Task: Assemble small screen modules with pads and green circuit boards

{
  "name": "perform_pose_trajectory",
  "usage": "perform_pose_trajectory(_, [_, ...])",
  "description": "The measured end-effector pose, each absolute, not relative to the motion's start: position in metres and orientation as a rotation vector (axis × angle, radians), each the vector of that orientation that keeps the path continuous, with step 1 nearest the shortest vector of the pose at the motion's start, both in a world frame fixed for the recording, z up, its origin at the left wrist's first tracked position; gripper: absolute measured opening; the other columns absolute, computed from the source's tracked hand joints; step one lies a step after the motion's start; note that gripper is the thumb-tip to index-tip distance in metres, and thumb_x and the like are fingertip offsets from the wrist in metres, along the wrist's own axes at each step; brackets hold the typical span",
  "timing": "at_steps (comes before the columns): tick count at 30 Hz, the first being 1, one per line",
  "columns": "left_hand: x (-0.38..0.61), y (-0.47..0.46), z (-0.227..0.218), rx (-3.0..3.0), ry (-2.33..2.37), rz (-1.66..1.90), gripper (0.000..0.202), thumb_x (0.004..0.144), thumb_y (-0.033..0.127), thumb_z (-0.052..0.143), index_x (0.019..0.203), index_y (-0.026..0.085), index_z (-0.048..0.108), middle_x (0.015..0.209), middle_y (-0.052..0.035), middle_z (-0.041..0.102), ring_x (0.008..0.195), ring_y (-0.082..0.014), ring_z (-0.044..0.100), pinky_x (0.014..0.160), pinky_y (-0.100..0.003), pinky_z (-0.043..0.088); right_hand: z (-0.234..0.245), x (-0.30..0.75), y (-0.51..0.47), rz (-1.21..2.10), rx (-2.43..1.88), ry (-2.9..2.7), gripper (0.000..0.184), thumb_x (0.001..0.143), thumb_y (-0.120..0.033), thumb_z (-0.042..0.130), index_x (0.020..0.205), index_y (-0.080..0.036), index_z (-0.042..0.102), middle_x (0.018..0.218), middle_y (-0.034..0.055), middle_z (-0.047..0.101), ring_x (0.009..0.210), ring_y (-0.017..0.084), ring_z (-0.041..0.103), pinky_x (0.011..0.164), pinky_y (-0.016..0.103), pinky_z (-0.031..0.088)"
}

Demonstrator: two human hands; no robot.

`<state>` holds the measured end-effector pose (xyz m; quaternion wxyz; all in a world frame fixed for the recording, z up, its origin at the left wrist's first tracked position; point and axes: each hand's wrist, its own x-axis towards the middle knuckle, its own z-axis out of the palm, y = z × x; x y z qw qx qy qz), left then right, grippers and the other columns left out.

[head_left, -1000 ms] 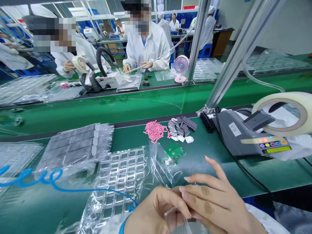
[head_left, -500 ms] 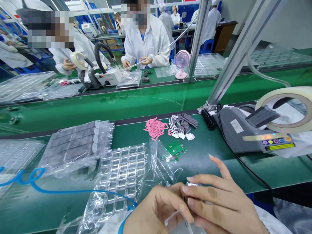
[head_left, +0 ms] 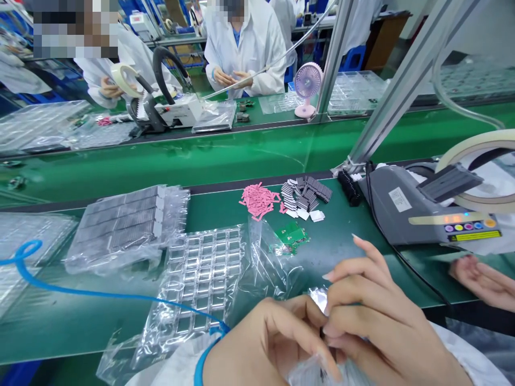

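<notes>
My left hand and my right hand meet at the bottom middle, fingers pinched together on a small piece of silvery clear film. More crinkled clear plastic shows under my palms. A blue wrist strap circles my left wrist, its blue cord running off left. Just beyond my hands lie a clear cell tray in a plastic bag and small green circuit boards.
Pink strips and striped dark parts lie mid-bench. A grey tape dispenser with a tape roll stands right. A bagged tray stack sits left. Another person's hand enters at right. Workers sit across the green belt.
My hands have risen slightly in view and the right fingers have curled tighter on the film. Another person's hand has appeared at the right edge. The view tilted downward.
</notes>
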<state>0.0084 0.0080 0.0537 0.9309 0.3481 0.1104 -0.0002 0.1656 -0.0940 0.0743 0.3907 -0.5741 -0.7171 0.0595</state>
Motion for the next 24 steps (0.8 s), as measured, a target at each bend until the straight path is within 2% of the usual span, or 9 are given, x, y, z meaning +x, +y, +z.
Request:
perform_pose_trajectory(2, [0.009,0.009,0.055,0.721,0.213,-0.004,0.012,0.073,0.016,0.070,0.079,0.023,0.077,0.086,-0.0034,0.051,0.085,-0.0131,0.057,0.085,-0.027,0.047,0.073,0.166,-0.095,0.182,-1.449,-1.835,0.011,0.083,-0.015,0.060,0.074,-0.022,0.059,0.073,-0.0058,0.062,0.088,0.015,0.055,0.110,0.040,0.016])
perform_pose_trajectory(7, [0.009,0.009,0.052,0.771,0.125,0.052,0.019,0.067,0.030,0.076,0.085,0.026,0.077,0.087,-0.0025,0.048,0.085,-0.0130,0.052,0.087,-0.028,0.044,0.072,0.164,-0.095,0.215,-1.464,-1.749,0.013,0.085,-0.016,0.055,0.073,-0.022,0.055,0.069,-0.0051,0.058,0.086,0.015,0.056,0.110,0.042,0.015])
perform_pose_trajectory(11, [0.002,0.006,0.050,1.140,0.165,0.236,0.018,0.073,0.032,0.070,0.090,0.034,0.075,0.089,-0.0028,0.047,0.093,-0.0158,0.053,0.092,-0.030,0.044,0.073,0.159,-0.094,0.401,-1.493,-1.572,0.013,0.087,-0.023,0.054,0.074,-0.022,0.052,0.070,-0.0046,0.053,0.074,0.011,0.058,0.106,0.035,0.028])
perform_pose_trajectory(14, [-0.006,0.005,0.052,1.501,0.239,0.353,0.032,0.069,0.029,0.073,0.100,0.037,0.071,0.105,-0.0039,0.049,0.109,-0.0206,0.052,0.100,-0.031,0.041,0.075,0.154,-0.093,0.539,-1.501,-1.372,0.016,0.086,-0.028,0.056,0.071,-0.022,0.053,0.073,-0.0028,0.053,0.069,0.011,0.058,0.090,0.034,0.045])
perform_pose_trajectory(16, [-0.010,0.005,0.055,1.749,0.228,0.409,0.031,0.073,0.028,0.069,0.103,0.034,0.070,0.116,-0.0051,0.051,0.116,-0.0211,0.050,0.105,-0.030,0.038,0.077,0.151,-0.091,0.590,-1.502,-1.297,0.017,0.084,-0.029,0.058,0.069,-0.022,0.055,0.073,-0.0011,0.053,0.070,0.013,0.058,0.074,0.028,0.052])
perform_pose_trajectory(18, [-0.012,0.004,0.057,1.999,0.185,0.456,0.025,0.076,0.027,0.066,0.100,0.028,0.071,0.118,-0.0065,0.055,0.118,-0.0202,0.051,0.109,-0.027,0.034,0.079,0.149,-0.090,0.619,-1.510,-1.264,0.020,0.084,-0.030,0.060,0.066,-0.021,0.057,0.073,-0.0001,0.053,0.070,0.013,0.057,0.063,0.024,0.052])
perform_pose_trajectory(20, [-0.013,0.002,0.057,2.178,0.192,0.503,0.016,0.077,0.026,0.065,0.091,0.024,0.072,0.112,-0.0069,0.060,0.117,-0.0192,0.052,0.110,-0.025,0.031,0.081,0.149,-0.090,0.654,-1.497,-1.256,0.025,0.085,-0.035,0.060,0.064,-0.021,0.058,0.070,-0.0003,0.051,0.066,0.012,0.056,0.058,0.023,0.050])
perform_pose_trajectory(22, [-0.012,-0.004,0.057,2.225,0.272,0.532,0.010,0.076,0.029,0.065,0.082,0.025,0.072,0.107,-0.0065,0.063,0.116,-0.0198,0.054,0.109,-0.024,0.034,0.081,0.151,-0.090,0.710,-1.470,-1.249,0.029,0.085,-0.039,0.060,0.063,-0.021,0.059,0.068,-0.0010,0.049,0.063,0.012,0.054,0.055,0.021,0.049])
perform_pose_trajectory(24, [-0.012,-0.010,0.054,2.148,0.403,0.492,0.013,0.072,0.035,0.068,0.082,0.028,0.072,0.106,-0.0056,0.064,0.113,-0.0217,0.057,0.104,-0.027,0.041,0.080,0.152,-0.091,0.770,-1.452,-1.239,0.031,0.085,-0.041,0.060,0.062,-0.021,0.060,0.066,-0.0017,0.047,0.062,0.011,0.053,0.055,0.020,0.050])
